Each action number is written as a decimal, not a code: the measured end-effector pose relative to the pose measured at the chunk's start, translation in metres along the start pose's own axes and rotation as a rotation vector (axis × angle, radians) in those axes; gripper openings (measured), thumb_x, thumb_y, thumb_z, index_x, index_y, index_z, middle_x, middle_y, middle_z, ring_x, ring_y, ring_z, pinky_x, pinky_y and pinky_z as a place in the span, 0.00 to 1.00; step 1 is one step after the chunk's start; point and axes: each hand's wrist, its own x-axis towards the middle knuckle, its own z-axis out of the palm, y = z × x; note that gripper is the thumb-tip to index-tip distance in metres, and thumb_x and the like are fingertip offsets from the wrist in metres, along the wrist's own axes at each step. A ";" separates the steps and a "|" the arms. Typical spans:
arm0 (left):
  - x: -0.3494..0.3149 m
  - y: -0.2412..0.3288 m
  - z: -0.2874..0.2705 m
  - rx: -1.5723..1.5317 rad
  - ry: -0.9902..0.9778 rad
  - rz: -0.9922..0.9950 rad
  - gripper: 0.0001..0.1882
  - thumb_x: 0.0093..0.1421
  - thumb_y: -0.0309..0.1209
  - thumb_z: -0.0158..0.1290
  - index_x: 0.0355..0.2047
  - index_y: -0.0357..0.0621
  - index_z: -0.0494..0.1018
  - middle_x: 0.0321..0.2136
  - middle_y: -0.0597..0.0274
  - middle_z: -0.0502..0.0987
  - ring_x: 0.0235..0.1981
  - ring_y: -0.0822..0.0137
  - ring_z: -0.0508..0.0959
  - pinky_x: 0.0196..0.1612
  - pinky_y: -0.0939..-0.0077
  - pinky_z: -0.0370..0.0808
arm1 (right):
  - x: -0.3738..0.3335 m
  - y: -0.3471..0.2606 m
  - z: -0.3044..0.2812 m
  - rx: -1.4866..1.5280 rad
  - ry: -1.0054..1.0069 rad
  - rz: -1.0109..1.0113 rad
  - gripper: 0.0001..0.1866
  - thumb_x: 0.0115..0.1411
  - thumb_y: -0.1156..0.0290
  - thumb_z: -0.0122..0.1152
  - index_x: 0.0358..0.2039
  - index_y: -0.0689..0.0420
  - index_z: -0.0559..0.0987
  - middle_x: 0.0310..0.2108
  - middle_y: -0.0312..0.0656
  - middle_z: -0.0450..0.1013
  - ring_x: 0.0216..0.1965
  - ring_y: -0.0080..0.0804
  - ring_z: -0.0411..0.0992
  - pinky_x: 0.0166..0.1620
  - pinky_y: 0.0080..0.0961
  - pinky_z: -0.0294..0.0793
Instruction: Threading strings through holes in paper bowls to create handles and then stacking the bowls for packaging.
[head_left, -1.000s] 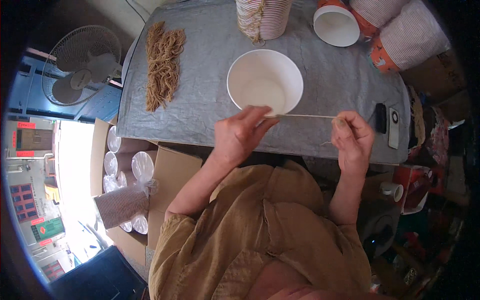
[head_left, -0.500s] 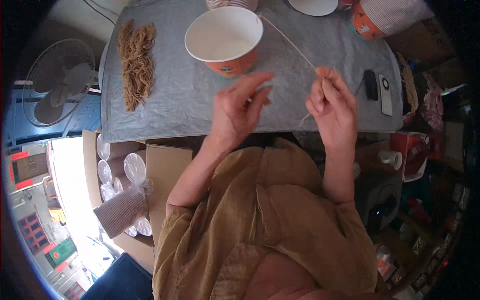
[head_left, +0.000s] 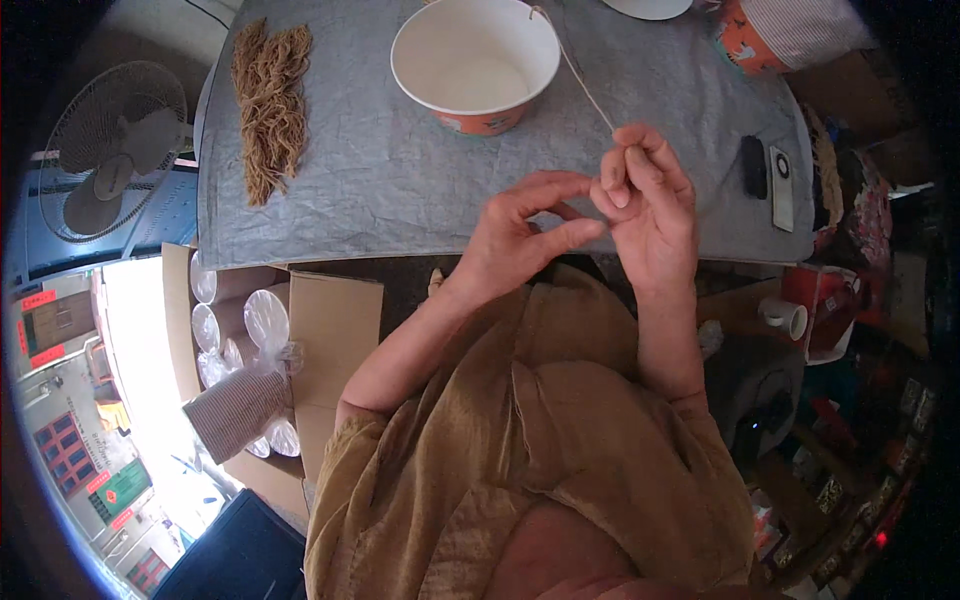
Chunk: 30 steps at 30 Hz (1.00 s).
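A white paper bucket (head_left: 478, 75) with an orange printed outside stands on the grey-covered table. A thin cord (head_left: 582, 80) runs from the bucket's right rim down to my right hand (head_left: 652, 205), whose fingers pinch it shut. My left hand (head_left: 530, 230) is right beside it, thumb and fingers apart and fingertips close to the right hand's fingers. No object shows in the left hand. The cord's lower end is hidden behind the hands. A bundle of brown twisted cords (head_left: 270, 115) lies at the table's left.
Stacked paper buckets (head_left: 780, 35) lie at the far right. A white round lid (head_left: 648, 5) lies at the back. A dark phone-like object (head_left: 754, 168) and a pale slim device (head_left: 782, 188) lie near the right edge. Wrapped cup stacks fill a carton (head_left: 335, 350) below left; a fan (head_left: 115, 150) stands left.
My left hand has moved right, from below the bucket to beside my right hand. The right hand has shifted slightly left, still pinching the cord. The bucket appears slightly farther right and up in view.
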 end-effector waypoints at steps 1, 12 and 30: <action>0.000 0.002 0.001 -0.001 -0.001 -0.002 0.16 0.62 0.29 0.61 0.50 0.39 0.78 0.34 0.69 0.82 0.32 0.74 0.78 0.41 0.80 0.75 | -0.001 0.001 0.001 0.000 0.002 0.001 0.11 0.69 0.74 0.49 0.48 0.63 0.73 0.27 0.36 0.67 0.28 0.20 0.61 0.33 0.19 0.62; -0.005 -0.012 -0.011 -0.073 0.069 -0.243 0.10 0.63 0.28 0.60 0.42 0.38 0.80 0.45 0.64 0.80 0.43 0.79 0.74 0.43 0.80 0.73 | 0.008 -0.007 -0.019 0.036 0.027 -0.078 0.10 0.68 0.75 0.48 0.47 0.63 0.73 0.26 0.35 0.64 0.27 0.19 0.58 0.32 0.18 0.58; -0.024 -0.009 -0.026 -0.184 0.121 -0.474 0.06 0.64 0.29 0.59 0.36 0.41 0.82 0.28 0.68 0.82 0.27 0.82 0.77 0.25 0.87 0.70 | 0.013 0.001 -0.049 0.070 0.106 -0.060 0.10 0.68 0.75 0.50 0.48 0.63 0.74 0.31 0.39 0.70 0.27 0.18 0.59 0.34 0.18 0.62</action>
